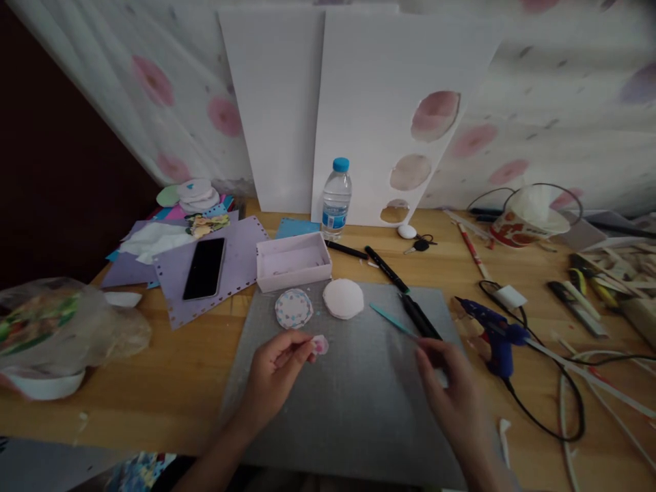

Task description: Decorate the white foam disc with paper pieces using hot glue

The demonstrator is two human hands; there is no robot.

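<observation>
My left hand (279, 365) pinches a small pink-and-white piece (320, 344), flower-like in look, between thumb and fingertips above the grey mat (328, 410). In my right hand (451, 389) is a slim teal tool (392, 319), its thin end pointing up and left; its exact kind I cannot make out. Just beyond my left hand lies a round disc with coloured dots (294, 308). Beside it, to the right, sits a plain white round disc (343, 298). A black pen-like tool (419, 316) lies on the mat beyond my right fingers.
An open pale box (294, 261) and a water bottle (336, 201) stand behind the mat. On the right lies a blue glue gun (492, 335) with its cord. A phone (204, 268) rests on purple paper (240, 273) at left. White boards (369, 102) lean at the back.
</observation>
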